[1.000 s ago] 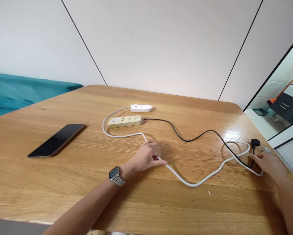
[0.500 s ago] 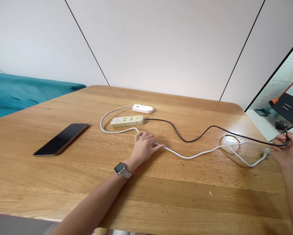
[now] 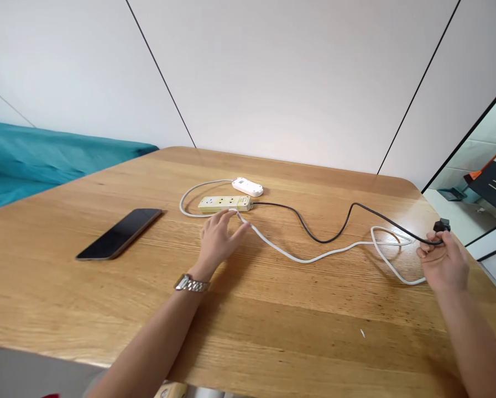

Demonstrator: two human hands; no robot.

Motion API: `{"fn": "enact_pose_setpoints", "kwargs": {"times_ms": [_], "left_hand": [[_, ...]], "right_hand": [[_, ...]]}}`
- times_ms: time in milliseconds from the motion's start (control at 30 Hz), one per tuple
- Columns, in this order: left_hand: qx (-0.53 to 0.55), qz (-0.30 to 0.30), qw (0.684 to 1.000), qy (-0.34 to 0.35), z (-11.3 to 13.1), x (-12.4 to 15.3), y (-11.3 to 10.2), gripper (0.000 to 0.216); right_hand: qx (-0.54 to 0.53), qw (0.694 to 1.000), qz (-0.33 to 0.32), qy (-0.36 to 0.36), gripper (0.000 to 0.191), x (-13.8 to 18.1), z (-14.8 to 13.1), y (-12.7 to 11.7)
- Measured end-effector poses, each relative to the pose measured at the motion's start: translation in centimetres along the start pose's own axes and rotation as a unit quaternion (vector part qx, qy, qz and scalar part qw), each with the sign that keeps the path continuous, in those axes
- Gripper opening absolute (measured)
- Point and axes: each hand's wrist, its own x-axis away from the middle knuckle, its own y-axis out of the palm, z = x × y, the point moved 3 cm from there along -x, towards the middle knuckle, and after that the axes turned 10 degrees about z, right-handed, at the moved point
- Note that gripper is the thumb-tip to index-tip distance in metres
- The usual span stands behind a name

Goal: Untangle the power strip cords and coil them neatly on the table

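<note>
My left hand (image 3: 218, 237), wearing a silver watch (image 3: 192, 283) on the wrist, is over the white cable (image 3: 289, 255), just in front of a yellowed power strip (image 3: 220, 203). Its fingers are spread, with the thumb apart; whether the fingertips touch the cable is hard to tell. A black cable (image 3: 322, 241) runs from the power strip's right end to my right hand (image 3: 444, 262), which grips it just below the black plug (image 3: 442, 225). Behind the strip lies a white power strip (image 3: 248, 187) with the white cable attached. The white cable's far end disappears behind my right hand.
A dark phone (image 3: 119, 234) lies on the wooden table (image 3: 293, 309) at left. A small white scrap (image 3: 363, 333) lies near the front. The white wall (image 3: 289, 83) borders the back, with a teal seat (image 3: 57, 157) at left.
My right hand has come left and inward with the black cable and plug. My left hand has shifted left and back, its fingers loosening from the white cable. The white power strip has turned slightly.
</note>
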Motion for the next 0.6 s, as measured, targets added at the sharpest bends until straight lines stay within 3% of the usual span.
{"fn": "enact_pose_setpoints", "kwargs": {"times_ms": [100,200,333,467,533,600], "left_hand": [[-0.003,0.021,0.999,-0.036,-2.0,-1.3,-0.2,0.051],[0.052,0.05,0.997,0.013,-0.8,-1.4,-0.7,0.045],[0.185,0.038,0.971,0.147,6.7,0.4,-2.6,0.036],[0.342,-0.032,0.908,0.241,16.9,2.4,-5.9,0.038],[0.414,-0.043,0.873,0.253,21.1,2.8,-7.2,0.044],[0.47,-0.035,0.858,0.204,23.8,2.7,-7.7,0.042]], "right_hand": [[0.021,0.999,-0.002,-0.036,0.033,0.2,1.4,-0.8],[0.047,0.992,-0.022,-0.112,0.035,0.7,1.8,-0.6],[0.149,0.945,-0.044,-0.288,0.028,2.8,0.7,2.0],[0.287,0.841,-0.147,-0.434,0.018,6.8,-0.4,7.6],[0.338,0.777,-0.2,-0.491,0.014,8.9,-0.3,10.2],[0.362,0.734,-0.222,-0.53,0.013,10.5,0.3,12.1]]}}
